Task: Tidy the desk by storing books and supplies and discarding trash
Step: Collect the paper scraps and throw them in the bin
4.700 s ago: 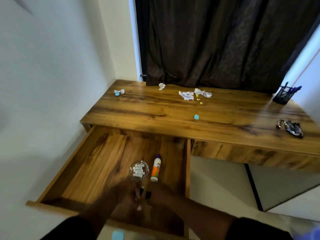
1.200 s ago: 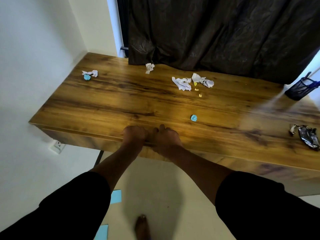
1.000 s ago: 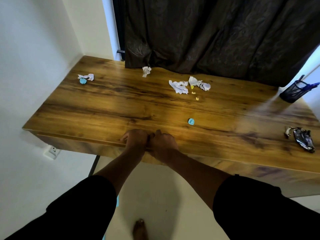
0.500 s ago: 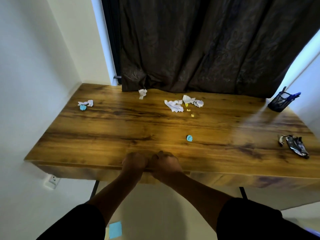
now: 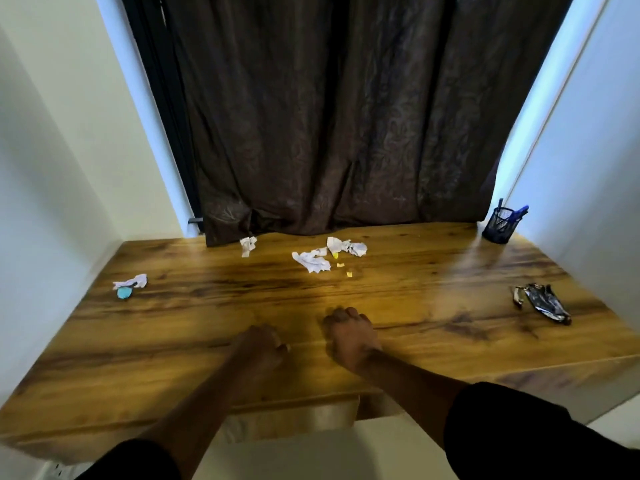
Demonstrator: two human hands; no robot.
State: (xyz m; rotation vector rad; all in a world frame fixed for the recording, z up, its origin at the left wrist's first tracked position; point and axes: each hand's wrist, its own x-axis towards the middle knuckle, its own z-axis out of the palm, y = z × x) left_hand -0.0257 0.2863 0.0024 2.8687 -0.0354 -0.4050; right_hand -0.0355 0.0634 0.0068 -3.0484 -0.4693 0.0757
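Crumpled paper scraps (image 5: 313,261) lie at the back of the table (image 5: 415,296), more scrap (image 5: 130,285) far left, a foil wrapper (image 5: 542,302) right. The blue scrap seen near the front a moment ago is hidden under the right hand (image 5: 349,336), fingers curled, probably grasping it. The left hand (image 5: 259,346), loosely fisted, has left the drawer edge, so trash collection begins.

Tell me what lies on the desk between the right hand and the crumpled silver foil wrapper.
Nothing: in the head view, only bare wooden desktop stretches from the right hand to the crumpled silver foil wrapper.
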